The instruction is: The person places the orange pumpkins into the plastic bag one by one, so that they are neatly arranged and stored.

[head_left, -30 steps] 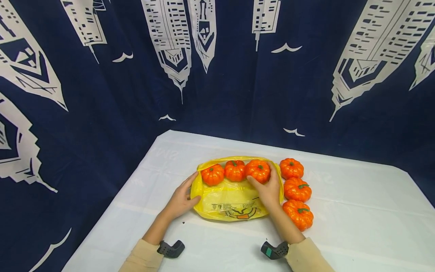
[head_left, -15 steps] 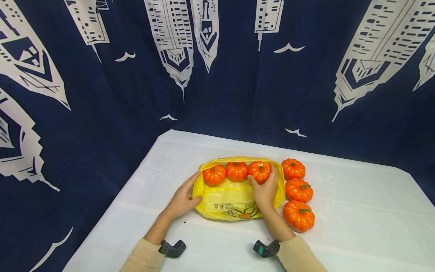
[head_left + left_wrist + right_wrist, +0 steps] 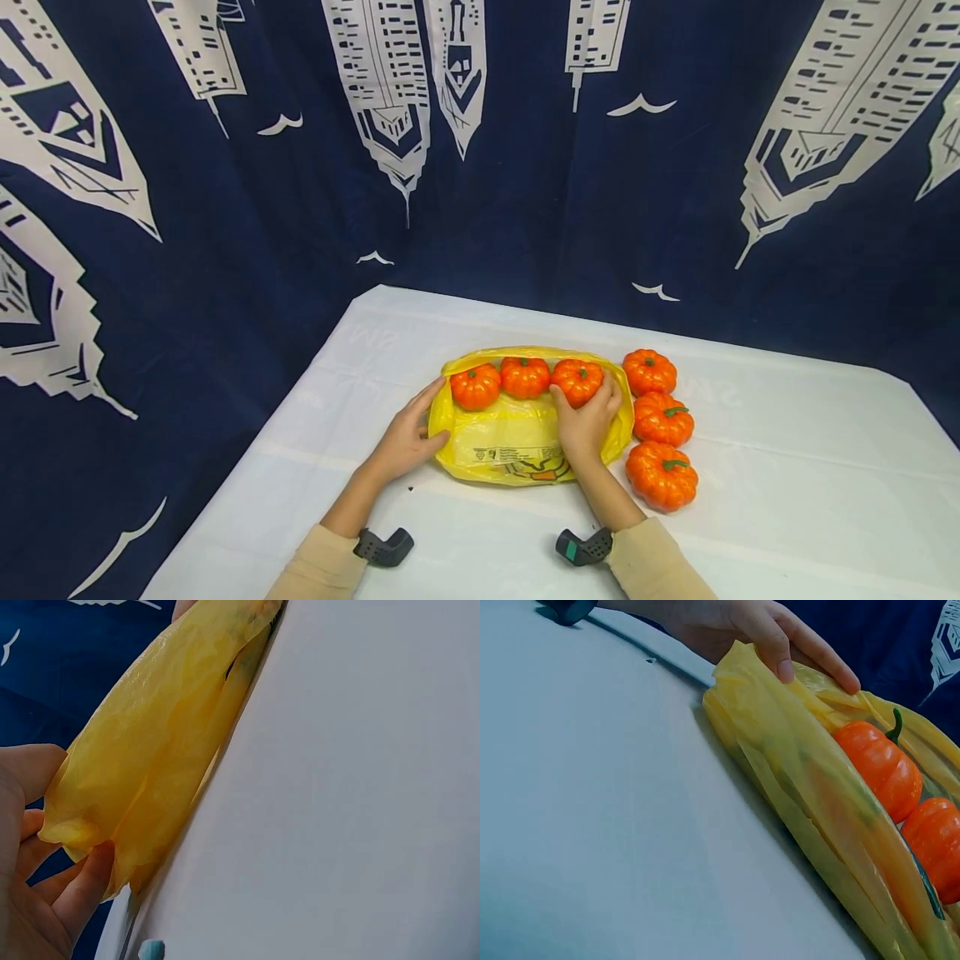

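Observation:
A yellow plastic bag (image 3: 510, 425) lies spread on the table with its mouth facing up. Inside, along its far side, sit small orange pumpkins: one at the left (image 3: 476, 387), one in the middle (image 3: 525, 377) and one at the right (image 3: 577, 382). My right hand (image 3: 588, 425) reaches in and grips the right pumpkin, thumb on one side, fingers on the other. At the bag's left end my left hand (image 3: 405, 437) holds the rim between thumb and fingers; the left wrist view shows the yellow film (image 3: 150, 750) against those fingers.
Outside the bag's right side stand three more pumpkins in a row: the far one (image 3: 649, 372), the middle one (image 3: 663, 418) and the near one (image 3: 662, 476). A white cloth covers the table (image 3: 787, 467). Behind hangs a dark blue patterned curtain (image 3: 510, 233).
My right hand has lowered the right pumpkin slightly in the bag, and its forearm has swung left, uncovering the near outside pumpkin. My left hand stays at the bag's left end.

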{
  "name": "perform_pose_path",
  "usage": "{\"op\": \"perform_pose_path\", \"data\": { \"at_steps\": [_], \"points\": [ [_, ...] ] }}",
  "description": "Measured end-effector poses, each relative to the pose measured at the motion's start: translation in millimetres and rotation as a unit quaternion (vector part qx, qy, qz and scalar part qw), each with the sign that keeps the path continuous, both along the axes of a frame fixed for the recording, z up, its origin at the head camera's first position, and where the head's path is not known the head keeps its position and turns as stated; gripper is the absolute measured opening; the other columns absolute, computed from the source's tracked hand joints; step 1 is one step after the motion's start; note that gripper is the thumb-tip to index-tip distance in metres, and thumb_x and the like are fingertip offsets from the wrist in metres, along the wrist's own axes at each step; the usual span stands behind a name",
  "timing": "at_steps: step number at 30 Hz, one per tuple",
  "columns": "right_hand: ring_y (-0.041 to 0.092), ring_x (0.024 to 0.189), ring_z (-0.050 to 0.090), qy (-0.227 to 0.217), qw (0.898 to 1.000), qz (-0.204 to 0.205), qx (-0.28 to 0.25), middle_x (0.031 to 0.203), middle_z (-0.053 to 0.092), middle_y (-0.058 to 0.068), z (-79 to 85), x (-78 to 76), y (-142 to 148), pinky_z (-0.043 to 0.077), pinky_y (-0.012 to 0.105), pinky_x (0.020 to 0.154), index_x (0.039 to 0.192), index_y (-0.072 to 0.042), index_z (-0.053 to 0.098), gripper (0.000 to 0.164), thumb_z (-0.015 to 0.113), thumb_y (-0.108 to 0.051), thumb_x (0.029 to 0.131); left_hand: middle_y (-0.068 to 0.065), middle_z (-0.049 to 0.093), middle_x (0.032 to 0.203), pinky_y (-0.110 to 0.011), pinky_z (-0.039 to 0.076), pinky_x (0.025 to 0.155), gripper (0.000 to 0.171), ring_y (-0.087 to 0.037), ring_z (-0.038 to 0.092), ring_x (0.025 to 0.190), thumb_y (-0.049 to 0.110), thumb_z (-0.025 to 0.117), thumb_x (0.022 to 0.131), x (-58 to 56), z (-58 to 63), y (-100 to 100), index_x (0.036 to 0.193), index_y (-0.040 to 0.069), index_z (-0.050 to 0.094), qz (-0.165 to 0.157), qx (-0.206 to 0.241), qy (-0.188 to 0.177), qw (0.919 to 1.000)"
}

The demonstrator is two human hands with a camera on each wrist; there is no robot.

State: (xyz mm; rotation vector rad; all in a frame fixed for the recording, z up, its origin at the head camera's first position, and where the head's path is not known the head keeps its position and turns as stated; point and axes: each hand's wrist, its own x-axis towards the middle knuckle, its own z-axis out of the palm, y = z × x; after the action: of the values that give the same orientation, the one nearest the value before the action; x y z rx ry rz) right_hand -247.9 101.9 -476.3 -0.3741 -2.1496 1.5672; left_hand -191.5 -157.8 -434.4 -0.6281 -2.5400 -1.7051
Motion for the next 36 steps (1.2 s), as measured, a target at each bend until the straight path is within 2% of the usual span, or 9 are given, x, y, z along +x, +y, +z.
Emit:
{"op": "perform_pose_path", "data": {
  "at_steps": [8,17,25,30,36],
  "points": [
    [0.043,0.139,0.023,-0.002,1.000,0.004,0.008,0.152,0.019,0.026,-3.6,-1.0,2,0.019,0.051,0.119,0.152,0.001,0.019,0.089,0.075,-0.019,0.086,-0.024,0.022,0.156,-0.036,0.057,0.087,0.076,-0.043,0.037,0.134,-0.009,0.064,0.084,1.0,1.9,2,0.151,-0.003,0.027,0.008,-0.008,0.002,0.9999],
    [0.042,0.140,0.023,-0.003,1.000,0.007,0.009,0.154,0.018,0.024,0.3,1.7,4,0.020,0.052,0.118,0.153,0.000,0.020,0.091,0.077,-0.021,0.085,-0.026,0.022,0.156,-0.035,0.058,0.084,0.076,-0.045,0.041,0.130,-0.009,0.063,0.084,0.4,0.6,2,0.151,-0.005,0.027,0.002,-0.004,0.012,0.9999],
    [0.040,0.139,0.026,0.001,1.000,0.025,0.006,0.153,0.021,0.022,13.5,7.6,12,0.024,0.053,0.117,0.152,-0.001,0.024,0.081,0.071,-0.024,0.089,-0.025,0.023,0.156,-0.033,0.057,0.085,0.076,-0.043,0.039,0.133,-0.008,0.064,0.084,0.8,1.5,1,0.151,-0.004,0.028,0.011,-0.012,0.010,0.9998],
    [0.037,0.138,0.030,0.002,1.000,0.031,-0.002,0.149,0.032,0.021,26.9,14.8,19,0.025,0.049,0.117,0.149,0.000,0.030,0.076,0.069,-0.028,0.090,-0.025,0.022,0.156,-0.032,0.057,0.085,0.077,-0.044,0.037,0.134,-0.008,0.064,0.084,0.6,1.4,1,0.151,-0.004,0.027,0.007,-0.012,0.011,0.9998],
    [0.034,0.134,0.037,0.013,0.998,0.050,-0.018,0.143,0.040,0.020,40.7,20.1,31,0.032,0.045,0.115,0.145,0.003,0.038,0.068,0.068,-0.026,0.091,-0.026,0.021,0.156,-0.035,0.057,0.086,0.077,-0.044,0.036,0.134,-0.008,0.064,0.084,1.8,3.1,1,0.151,-0.004,0.027,0.008,-0.014,0.006,0.9999]
  ]
}}
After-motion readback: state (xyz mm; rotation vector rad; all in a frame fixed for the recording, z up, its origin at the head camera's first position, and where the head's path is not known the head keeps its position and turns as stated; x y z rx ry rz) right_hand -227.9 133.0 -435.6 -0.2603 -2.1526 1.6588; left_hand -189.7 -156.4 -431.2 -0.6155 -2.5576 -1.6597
